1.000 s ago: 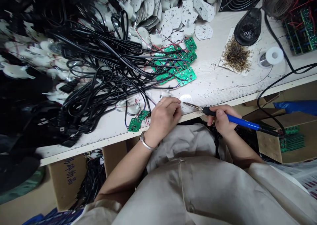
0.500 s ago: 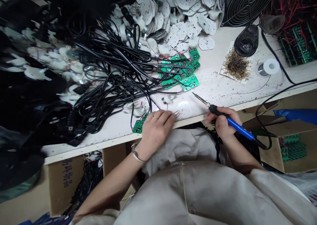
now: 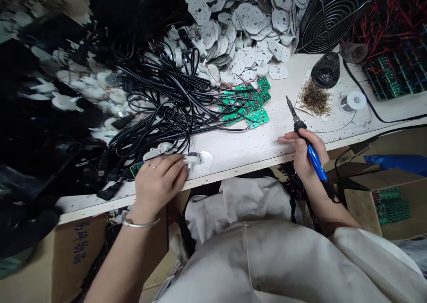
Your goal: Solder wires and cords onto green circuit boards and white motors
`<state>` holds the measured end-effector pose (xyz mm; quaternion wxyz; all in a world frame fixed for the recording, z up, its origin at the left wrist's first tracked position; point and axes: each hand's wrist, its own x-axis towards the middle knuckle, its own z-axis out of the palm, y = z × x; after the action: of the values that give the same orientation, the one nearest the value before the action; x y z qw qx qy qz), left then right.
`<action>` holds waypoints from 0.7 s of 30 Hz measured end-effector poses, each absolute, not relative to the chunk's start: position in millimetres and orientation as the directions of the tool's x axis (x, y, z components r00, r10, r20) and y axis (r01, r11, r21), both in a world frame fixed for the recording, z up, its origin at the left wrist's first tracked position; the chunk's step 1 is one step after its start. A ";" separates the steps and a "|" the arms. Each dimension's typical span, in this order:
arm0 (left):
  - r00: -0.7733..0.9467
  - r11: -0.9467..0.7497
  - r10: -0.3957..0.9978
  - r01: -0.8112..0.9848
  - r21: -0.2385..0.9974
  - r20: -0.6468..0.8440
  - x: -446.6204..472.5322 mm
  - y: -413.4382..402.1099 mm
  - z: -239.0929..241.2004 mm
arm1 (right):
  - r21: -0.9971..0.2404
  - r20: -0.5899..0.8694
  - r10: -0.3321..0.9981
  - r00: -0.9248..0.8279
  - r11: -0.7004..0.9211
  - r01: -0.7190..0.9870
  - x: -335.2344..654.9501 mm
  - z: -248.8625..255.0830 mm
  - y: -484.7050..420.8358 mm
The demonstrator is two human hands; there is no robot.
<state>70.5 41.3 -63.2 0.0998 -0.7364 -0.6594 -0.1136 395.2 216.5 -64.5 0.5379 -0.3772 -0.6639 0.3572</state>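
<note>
My left hand [image 3: 158, 183] rests near the bench's front edge at the left, fingers curled on a small white motor part [image 3: 193, 159] that lies on a white disc plate [image 3: 204, 161]. A green circuit board [image 3: 136, 168] peeks out beside its knuckles. My right hand [image 3: 304, 154] grips a blue-handled soldering iron [image 3: 308, 149]; its metal tip points up and away over the white bench [image 3: 253, 147], apart from the disc. A pile of green circuit boards [image 3: 248, 103] with red wires lies between the hands, farther back.
A tangle of black power cords [image 3: 156, 98] covers the left of the bench. White disc plates [image 3: 247, 23] are heaped at the back. A black fan [image 3: 330, 18], an iron stand [image 3: 325, 69], a solder-dross pad [image 3: 314, 98] and a solder spool [image 3: 355, 101] sit at the right. Cardboard boxes [image 3: 376, 205] stand below.
My left hand has slid left along the front edge with the white part and disc. My right hand has lifted the soldering iron away, its tip now pointing up toward the dross pad.
</note>
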 end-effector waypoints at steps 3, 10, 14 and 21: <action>-0.022 -0.022 0.913 0.994 0.103 0.408 87.3 40.7 -67.5 | -0.859 0.477 0.870 -0.122 0.491 0.141 393.1 -68.8 230.1; -0.254 0.124 0.773 0.959 0.254 0.582 155.7 71.7 -47.4 | -0.812 0.514 0.845 -0.149 0.535 0.232 394.6 -75.2 239.9; -0.089 -0.022 0.908 0.966 0.258 0.410 200.5 131.7 -45.4 | -0.620 0.614 0.723 -0.315 0.690 0.374 387.5 -60.9 269.2; -0.134 0.118 0.990 0.962 0.248 0.050 210.5 178.7 -53.9 | -0.342 0.449 0.660 -0.602 0.750 0.567 361.3 -52.0 351.6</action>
<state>210.5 178.7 -53.9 -0.0635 -0.6548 -0.7450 -0.1107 361.3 351.6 -52.0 0.2836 -0.3440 -0.8913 0.0822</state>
